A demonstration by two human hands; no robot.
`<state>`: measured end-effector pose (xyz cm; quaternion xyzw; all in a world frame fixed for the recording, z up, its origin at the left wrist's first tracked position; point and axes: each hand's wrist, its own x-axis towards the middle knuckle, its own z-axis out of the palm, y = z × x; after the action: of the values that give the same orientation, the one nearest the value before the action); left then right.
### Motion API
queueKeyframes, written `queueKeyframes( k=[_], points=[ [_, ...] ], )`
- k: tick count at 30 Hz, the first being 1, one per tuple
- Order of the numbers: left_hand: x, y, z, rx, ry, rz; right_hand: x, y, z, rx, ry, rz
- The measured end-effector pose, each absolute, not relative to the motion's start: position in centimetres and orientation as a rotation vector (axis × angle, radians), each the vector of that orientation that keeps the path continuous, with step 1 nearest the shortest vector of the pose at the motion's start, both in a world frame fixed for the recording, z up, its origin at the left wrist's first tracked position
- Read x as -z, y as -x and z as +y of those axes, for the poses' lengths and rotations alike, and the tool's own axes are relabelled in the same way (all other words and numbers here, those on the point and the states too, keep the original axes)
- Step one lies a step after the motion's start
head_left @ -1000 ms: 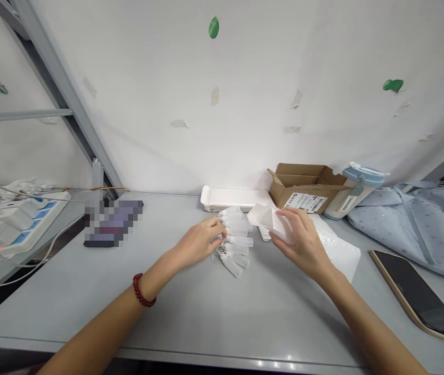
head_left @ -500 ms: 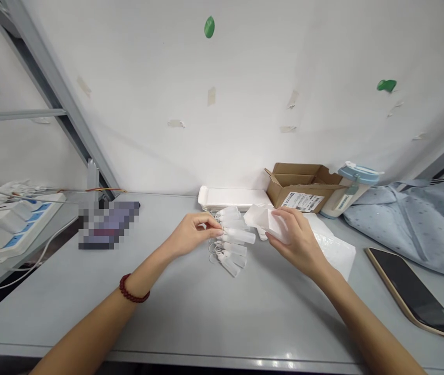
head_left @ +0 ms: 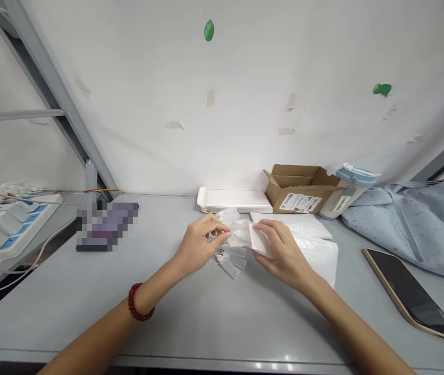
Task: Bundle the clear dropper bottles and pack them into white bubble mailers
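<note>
My right hand [head_left: 284, 252] grips a small white paper box [head_left: 261, 240] whose open end faces left. At that opening, the thumb and fingertips of my left hand [head_left: 205, 242] are pinched together. The small translucent bottle they hold is hidden by the fingers and the box's flaps. Below and behind my left hand, several like bottles [head_left: 228, 266] with thin loops lie on the table, partly covered by the hands and the box.
A stack of flat white boxes [head_left: 235, 200] lies by the wall, beside an open cardboard box [head_left: 303, 192] and a cup [head_left: 349, 190]. White packets [head_left: 319, 255], a phone [head_left: 413, 294] and a blue cloth bag [head_left: 405, 229] are at right; a power strip [head_left: 22, 229] is at left.
My left hand has moved right and my right hand a little left, bringing the bottle to the box's open end. The bottle was plainly visible before and is now hidden.
</note>
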<state>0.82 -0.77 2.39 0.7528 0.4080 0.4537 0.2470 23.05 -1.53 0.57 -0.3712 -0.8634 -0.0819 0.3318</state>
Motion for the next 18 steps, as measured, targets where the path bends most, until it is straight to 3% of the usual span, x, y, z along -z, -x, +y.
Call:
queueKeyframes(
  k=[7, 11, 18],
  points=[
    [-1.9, -1.0, -0.8, -1.121, -2.297, 0.971, -0.6, -22.8, -1.8, 0.184, 0.939, -2.263],
    [-2.7, 0.5, 0.3, -1.185, -2.230, 1.196, -0.9, -23.3, -1.4, 0.211, 0.988, -2.208],
    [-2.1, 2.7, 1.8, -0.752, -2.462, 1.402, -1.1, -24.3, -0.7, 0.233, 1.062, -2.120]
  ],
)
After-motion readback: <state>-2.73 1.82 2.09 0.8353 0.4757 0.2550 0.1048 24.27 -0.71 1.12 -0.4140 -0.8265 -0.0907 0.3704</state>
